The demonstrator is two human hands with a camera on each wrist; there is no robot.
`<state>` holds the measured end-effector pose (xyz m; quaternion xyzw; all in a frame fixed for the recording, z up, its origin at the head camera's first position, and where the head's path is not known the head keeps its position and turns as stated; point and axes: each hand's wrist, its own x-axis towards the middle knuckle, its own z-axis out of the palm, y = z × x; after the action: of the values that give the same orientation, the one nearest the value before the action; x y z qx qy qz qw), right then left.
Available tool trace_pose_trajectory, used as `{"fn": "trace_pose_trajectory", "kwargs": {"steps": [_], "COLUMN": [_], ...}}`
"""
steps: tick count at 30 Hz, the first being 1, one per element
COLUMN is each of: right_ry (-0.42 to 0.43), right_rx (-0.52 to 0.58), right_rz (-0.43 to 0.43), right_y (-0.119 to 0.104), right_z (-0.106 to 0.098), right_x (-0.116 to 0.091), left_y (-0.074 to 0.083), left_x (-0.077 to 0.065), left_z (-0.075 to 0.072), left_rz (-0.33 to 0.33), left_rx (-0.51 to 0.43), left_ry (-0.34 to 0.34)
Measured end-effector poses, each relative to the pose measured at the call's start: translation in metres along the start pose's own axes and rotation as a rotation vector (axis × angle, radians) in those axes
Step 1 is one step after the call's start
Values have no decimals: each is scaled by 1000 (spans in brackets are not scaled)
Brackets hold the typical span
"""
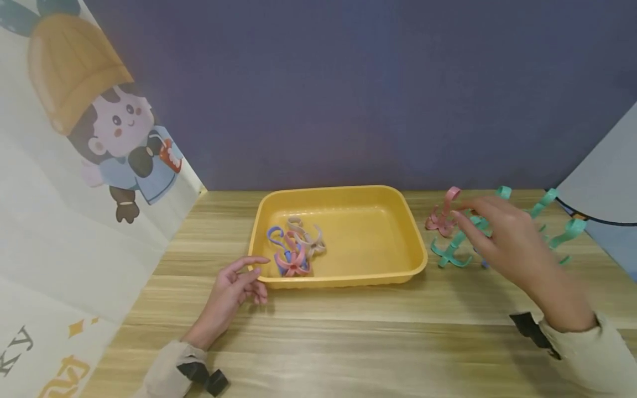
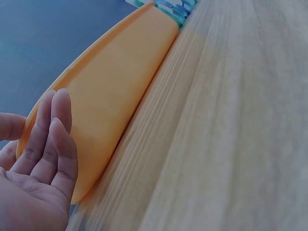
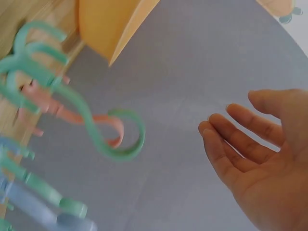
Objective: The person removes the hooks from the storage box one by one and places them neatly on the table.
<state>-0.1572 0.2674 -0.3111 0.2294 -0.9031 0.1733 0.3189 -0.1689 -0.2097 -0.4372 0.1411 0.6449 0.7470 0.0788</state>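
My left hand [image 1: 234, 287] is at the front left corner of a yellow plastic tray [image 1: 338, 281], its fingers loosely bent around the rim and outer wall. In the tray's left part lie a pink claw-footed hook [image 1: 294, 265], a blue hook [image 1: 275, 236] and a beige hook [image 1: 314, 244]. My right hand [image 1: 512, 243] hovers over the hooks right of the tray, fingers loosely bent and nothing held. Below it stand a pink hook [image 1: 440, 223] and a green hook [image 1: 452, 251]. In the right wrist view a green hook [image 3: 86, 110] is apart from the fingers.
More green hooks [image 1: 567, 235] stand toward the table's right edge, and bits of blue show among them, partly hidden by my hand. A dark blue panel [image 1: 348, 99] rises behind the wooden table [image 1: 348, 342]. A white wall with a cartoon figure [image 1: 129, 132] is at left.
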Motion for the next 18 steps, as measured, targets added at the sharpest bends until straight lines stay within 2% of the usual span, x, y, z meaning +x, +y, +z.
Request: {"fn": "trace_pose_trajectory", "kwargs": {"steps": [11, 15, 18], "right_ry": [-34, -37, -66], "right_rx": [133, 139, 115], "right_rz": [-110, -180, -200], "right_y": [-22, -33, -43], "right_z": [29, 41, 47], "right_x": [32, 45, 55], "left_y": [0, 0, 0], "left_x": [1, 1, 1], "left_z": [1, 1, 1], "left_rz": [-7, -5, -3], "left_rx": [-2, -1, -1], "left_ry": [2, 3, 2]}}
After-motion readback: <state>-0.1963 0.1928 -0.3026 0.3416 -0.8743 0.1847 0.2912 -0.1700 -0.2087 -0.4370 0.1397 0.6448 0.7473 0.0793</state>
